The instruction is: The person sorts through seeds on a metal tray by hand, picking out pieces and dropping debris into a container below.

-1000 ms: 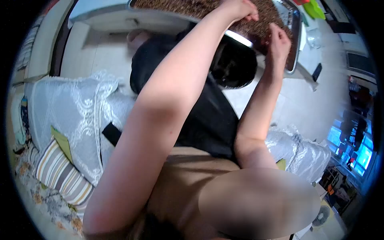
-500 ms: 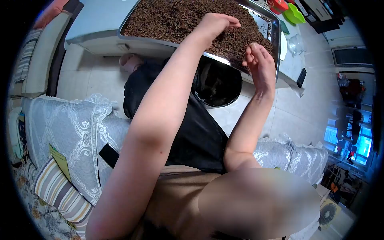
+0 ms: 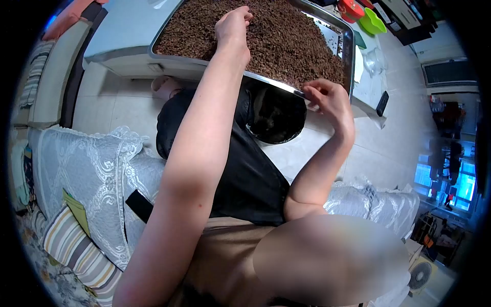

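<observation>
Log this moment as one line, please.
left hand: over brown granular heap, contact unclear | right hand: fingers curled at near rim of rectangular silver metal tray | round glossy black container: below rim

left hand (image 3: pixel 233 29) over brown granules (image 3: pixel 286 43) in metal tray (image 3: pixel 271 82), right hand (image 3: pixel 333 102) at its near rim, black bin (image 3: pixel 279 116) below

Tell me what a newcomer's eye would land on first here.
Probably the big metal tray at the top of the view, heaped with crumbly brown bits, with the left hand at the pile and the right hand by the near edge. Next might come the black bin just below that edge, then the bright green bowl at upper right, beyond the tray.
</observation>
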`<state>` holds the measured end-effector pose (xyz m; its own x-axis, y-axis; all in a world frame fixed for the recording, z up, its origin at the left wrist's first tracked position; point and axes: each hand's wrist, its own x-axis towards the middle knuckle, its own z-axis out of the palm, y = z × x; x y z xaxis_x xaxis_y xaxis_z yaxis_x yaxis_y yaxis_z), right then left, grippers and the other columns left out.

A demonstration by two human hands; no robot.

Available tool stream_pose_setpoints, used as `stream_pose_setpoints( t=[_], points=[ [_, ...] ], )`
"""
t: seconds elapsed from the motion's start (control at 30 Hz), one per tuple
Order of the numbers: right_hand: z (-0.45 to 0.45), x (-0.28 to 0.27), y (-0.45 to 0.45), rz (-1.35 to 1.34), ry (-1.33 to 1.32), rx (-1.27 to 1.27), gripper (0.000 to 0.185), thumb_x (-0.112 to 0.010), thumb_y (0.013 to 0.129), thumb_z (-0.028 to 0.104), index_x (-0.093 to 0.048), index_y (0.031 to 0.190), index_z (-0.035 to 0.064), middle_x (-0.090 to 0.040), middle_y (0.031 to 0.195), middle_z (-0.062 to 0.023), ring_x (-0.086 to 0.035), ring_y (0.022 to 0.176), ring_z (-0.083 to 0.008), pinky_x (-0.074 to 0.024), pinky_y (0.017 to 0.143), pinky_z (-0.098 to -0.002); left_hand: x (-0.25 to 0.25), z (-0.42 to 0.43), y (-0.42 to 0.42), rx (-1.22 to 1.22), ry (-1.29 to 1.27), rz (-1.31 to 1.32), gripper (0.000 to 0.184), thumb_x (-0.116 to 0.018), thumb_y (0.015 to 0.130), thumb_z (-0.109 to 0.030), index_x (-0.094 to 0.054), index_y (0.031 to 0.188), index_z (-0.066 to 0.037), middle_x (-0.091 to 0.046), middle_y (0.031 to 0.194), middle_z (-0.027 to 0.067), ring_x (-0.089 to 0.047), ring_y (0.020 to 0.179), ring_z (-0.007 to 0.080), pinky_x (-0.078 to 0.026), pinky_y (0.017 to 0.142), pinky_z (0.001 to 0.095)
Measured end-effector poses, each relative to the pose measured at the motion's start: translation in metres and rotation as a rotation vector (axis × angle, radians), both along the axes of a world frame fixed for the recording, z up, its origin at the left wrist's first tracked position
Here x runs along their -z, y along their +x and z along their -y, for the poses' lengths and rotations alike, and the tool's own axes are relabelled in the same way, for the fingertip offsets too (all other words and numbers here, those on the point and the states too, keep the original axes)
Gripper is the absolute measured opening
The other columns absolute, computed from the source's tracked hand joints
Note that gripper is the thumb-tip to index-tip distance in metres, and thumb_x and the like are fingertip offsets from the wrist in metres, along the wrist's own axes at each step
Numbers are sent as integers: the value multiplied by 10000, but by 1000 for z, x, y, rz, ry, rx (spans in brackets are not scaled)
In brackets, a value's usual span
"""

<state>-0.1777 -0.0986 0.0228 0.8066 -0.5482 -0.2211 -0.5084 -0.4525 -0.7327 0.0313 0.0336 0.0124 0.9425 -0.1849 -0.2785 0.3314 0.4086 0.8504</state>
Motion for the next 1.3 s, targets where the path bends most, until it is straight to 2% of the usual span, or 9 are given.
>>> stream_pose_setpoints(
  t=[0.07, 0.13, 0.27, 0.37, 0.5, 0.6, 0.77, 1.17, 1.3],
  points=[
    [-1, 21, 18, 110, -267, 5, 135, -707, 858, 165, -750, 968, 100, -662, 779, -69, -653, 707, -178, -492, 646, -318, 3, -1, 0, -5, 83, 13, 244, -587, 899, -134, -689, 1092, -25, -718, 955, 32, -610, 808, 65, -449, 694, 239],
    [-10, 37, 33, 208, -401, 5, 149, -722, 818, 166, -754, 963, 146, -625, 833, -90, -633, 789, -244, -494, 744, -358, 12, 2, 1, 58, 76, -4, 208, -630, 886, -132, -696, 1059, -38, -686, 877, 1, -592, 770, 59, -445, 665, 223],
    [-19, 60, 51, 244, -660, -34, 108, -744, 779, 155, -724, 880, 119, -613, 838, -118, -617, 858, -325, -493, 744, -436, 11, 6, -5, 133, 63, -8, 199, -632, 894, -111, -693, 1071, -42, -659, 827, -13, -581, 727, 69, -446, 619, 205],
    [-13, 69, 53, 276, -671, 18, 109, -741, 788, 157, -719, 876, 96, -607, 827, -115, -615, 841, -313, -493, 749, -431, 9, 4, -6, 230, 94, 42, 225, -621, 903, -105, -686, 1107, -36, -683, 873, -3, -585, 722, 65, -458, 615, 207],
    [1, 71, 52, 430, -318, 196, 116, -715, 858, 179, -730, 919, 82, -689, 867, -113, -646, 734, -232, -499, 668, -373, 9, 11, -16, 440, 206, 236, 215, -606, 907, -79, -696, 1098, -34, -712, 965, 28, -625, 787, 65, -492, 673, 207],
    [10, 67, 52, 517, 78, 274, 169, -699, 909, 181, -712, 996, 35, -700, 877, -35, -588, 697, -98, -454, 603, -248, 12, 25, -27, 645, 350, 334, 241, -587, 911, -54, -690, 1124, -5, -712, 1028, 77, -656, 836, 106, -523, 741, 237],
    [7, 57, 49, 722, 756, 329, 208, -692, 915, 110, -669, 1097, 14, -683, 874, -25, -598, 722, -66, -442, 582, -192, 28, 38, -40, 816, 231, 252, 238, -674, 879, -84, -708, 1093, 15, -720, 879, 66, -644, 738, 105, -526, 678, 237],
    [1, 52, 55, 715, 399, 263, 195, -656, 941, 141, -663, 1084, 9, -644, 864, -10, -522, 649, -38, -395, 511, -187, 37, 42, -37, 815, 257, 329, 132, -667, 883, -121, -719, 929, -9, -695, 783, 33, -618, 666, 73, -487, 599, 217],
    [10, 51, 50, 657, 237, 245, 198, -632, 962, 165, -664, 1074, 5, -632, 818, -3, -504, 590, -42, -388, 489, -194, 26, 37, -34, 843, 305, 287, 229, -614, 930, -245, -711, 943, -38, -703, 814, 21, -622, 687, 75, -472, 610, 222]
  ],
)
